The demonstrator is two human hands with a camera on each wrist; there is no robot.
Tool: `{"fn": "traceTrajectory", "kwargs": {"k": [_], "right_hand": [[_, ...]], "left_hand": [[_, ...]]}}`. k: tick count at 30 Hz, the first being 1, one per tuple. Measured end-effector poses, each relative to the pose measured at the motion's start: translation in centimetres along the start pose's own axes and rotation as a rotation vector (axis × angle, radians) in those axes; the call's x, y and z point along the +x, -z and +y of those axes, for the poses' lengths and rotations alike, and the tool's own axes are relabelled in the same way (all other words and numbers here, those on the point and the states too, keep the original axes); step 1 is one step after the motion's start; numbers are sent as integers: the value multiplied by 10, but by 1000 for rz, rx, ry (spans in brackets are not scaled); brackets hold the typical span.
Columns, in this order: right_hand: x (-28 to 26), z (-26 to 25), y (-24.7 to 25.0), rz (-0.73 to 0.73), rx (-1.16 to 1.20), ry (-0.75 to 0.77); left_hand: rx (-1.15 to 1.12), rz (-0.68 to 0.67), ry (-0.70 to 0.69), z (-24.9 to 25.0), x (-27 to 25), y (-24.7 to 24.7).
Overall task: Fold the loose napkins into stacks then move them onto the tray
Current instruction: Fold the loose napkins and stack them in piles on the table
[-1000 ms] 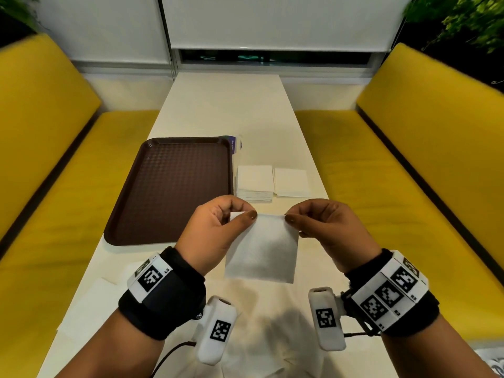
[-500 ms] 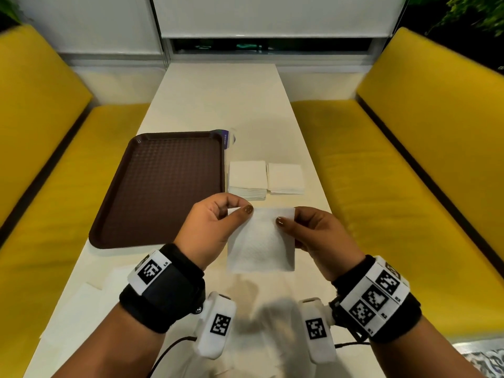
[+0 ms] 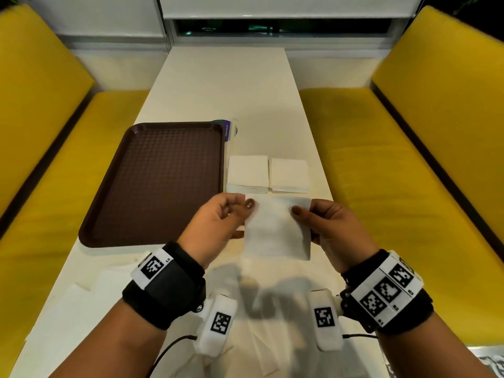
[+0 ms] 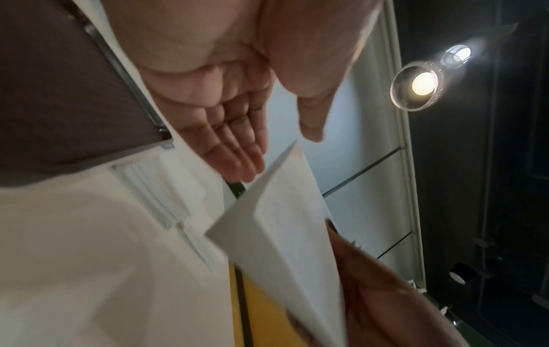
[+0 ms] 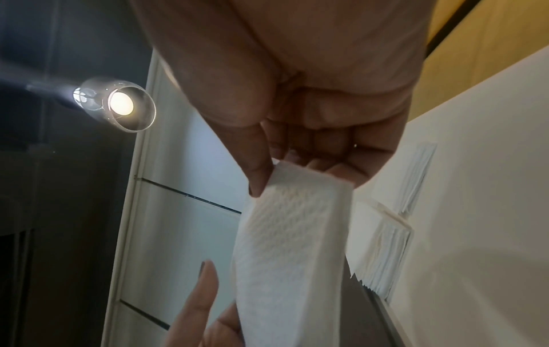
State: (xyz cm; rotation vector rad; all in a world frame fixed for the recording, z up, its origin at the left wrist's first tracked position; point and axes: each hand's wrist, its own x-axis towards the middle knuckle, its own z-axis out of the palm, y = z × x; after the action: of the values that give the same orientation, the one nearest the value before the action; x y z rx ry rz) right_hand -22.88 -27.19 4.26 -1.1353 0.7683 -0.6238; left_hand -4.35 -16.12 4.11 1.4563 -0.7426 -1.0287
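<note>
Basically: table [image 3: 218, 85], tray [image 3: 158, 181] on its left half, two stacks [image 3: 247, 173] just right of the tray. Napkin [image 3: 278, 230] held above the table, near side of stacks. Right hand [image 3: 335, 230] pinches its right edge; left hand [image 3: 215, 227] looks released, thumb off the paper.

one tray [image 3: 152, 184], two napkin stacks [image 3: 247, 173], one held napkin [image 3: 278, 230], two hands [image 3: 215, 227].

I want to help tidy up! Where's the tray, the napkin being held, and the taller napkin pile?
tray [image 3: 163, 184]: head view, its bare brown floor.
held napkin [image 3: 278, 233]: head view, middle of the sheet.
taller napkin stack [image 3: 247, 171]: head view, top napkin.
</note>
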Motion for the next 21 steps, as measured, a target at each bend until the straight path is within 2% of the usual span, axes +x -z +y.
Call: {"fn": "traceTrajectory", "kwargs": {"k": [2, 4, 12, 21], "right_hand": [[7, 0, 1, 18, 16, -5], [14, -1, 3, 38, 24, -11], [27, 9, 20, 17, -77, -167], [82, 12, 43, 192, -108, -113]], "left_hand": [[41, -96, 41, -6, 3, -7], [71, -132, 45, -10, 6, -12], [134, 43, 19, -16, 36, -19], [65, 90, 128, -22, 63, -13]]}}
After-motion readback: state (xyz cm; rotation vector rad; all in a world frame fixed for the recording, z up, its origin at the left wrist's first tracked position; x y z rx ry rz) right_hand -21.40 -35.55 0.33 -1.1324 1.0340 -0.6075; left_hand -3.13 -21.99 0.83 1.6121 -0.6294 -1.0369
